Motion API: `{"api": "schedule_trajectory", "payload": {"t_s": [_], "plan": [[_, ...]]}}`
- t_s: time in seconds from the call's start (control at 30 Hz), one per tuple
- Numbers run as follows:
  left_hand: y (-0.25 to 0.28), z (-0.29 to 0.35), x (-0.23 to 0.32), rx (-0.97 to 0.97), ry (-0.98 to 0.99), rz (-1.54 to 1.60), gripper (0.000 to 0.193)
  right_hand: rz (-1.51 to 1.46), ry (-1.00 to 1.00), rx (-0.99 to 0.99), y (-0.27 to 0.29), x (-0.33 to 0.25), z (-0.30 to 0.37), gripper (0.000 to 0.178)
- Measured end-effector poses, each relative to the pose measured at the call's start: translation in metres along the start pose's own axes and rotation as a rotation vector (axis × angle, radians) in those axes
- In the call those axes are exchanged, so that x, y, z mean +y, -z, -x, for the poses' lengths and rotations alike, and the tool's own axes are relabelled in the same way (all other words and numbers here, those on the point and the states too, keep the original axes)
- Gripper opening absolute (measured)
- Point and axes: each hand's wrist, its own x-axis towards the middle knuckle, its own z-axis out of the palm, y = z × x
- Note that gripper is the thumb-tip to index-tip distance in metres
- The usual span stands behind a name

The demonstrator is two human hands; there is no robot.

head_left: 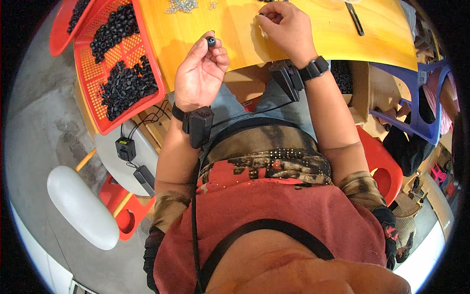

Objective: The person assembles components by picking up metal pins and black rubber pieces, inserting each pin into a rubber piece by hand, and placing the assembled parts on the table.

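Observation:
My left hand (201, 73) is raised at the near edge of the yellow table (235, 29), palm turned up. Between its thumb and forefinger sits a small black round plastic piece (211, 41) with an opening in its end. Farther right, my right hand (290, 32) hovers low over the table with thumb and fingers pinched together. Whatever lies in that pinch is too small and hidden to name. A few dark bits show at the top edge of the picture beside its fingers. Small shiny metal parts (181, 6) are heaped on the table beyond my left hand.
A red basket (88, 93) at the left holds round black pieces and small black parts. A slim black tool (355, 19) lies on the table at the right. Cables and black devices (126, 148) rest on a stool at the left. A blue plastic chair (416, 108) stands at the right.

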Motion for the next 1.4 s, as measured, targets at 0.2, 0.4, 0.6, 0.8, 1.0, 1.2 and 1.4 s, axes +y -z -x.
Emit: {"api": "schedule_trajectory", "payload": {"t_s": [0.2,0.4,0.6,0.8,1.0,1.2,1.4], "plan": [[-0.005,0.001,-0.006,-0.024,0.020,-0.022,0.020,-0.802,-0.404,-0.236,0.016,-0.011,0.014,0.014],[-0.008,0.003,-0.011,-0.034,0.026,-0.057,0.020,-0.904,-0.320,-0.286,0.007,0.000,0.031,0.020],[-0.012,0.005,-0.017,-0.019,0.023,-0.106,0.021,-1.177,-0.368,-0.367,0.010,0.000,0.041,0.023],[-0.015,0.009,-0.019,-0.025,0.029,-0.116,0.020,-1.331,-0.432,-0.401,0.009,-0.002,0.049,0.021],[-0.016,0.013,-0.017,-0.051,0.039,-0.107,0.021,-1.361,-0.480,-0.388,0.004,0.000,0.053,0.022],[-0.016,0.012,-0.018,-0.042,0.025,-0.121,0.021,-1.480,-0.480,-0.409,0.002,0.001,0.052,0.019],[-0.018,0.009,-0.021,-0.038,0.028,-0.149,0.021,-1.473,-0.481,-0.399,0.003,0.001,0.053,0.022]]}}
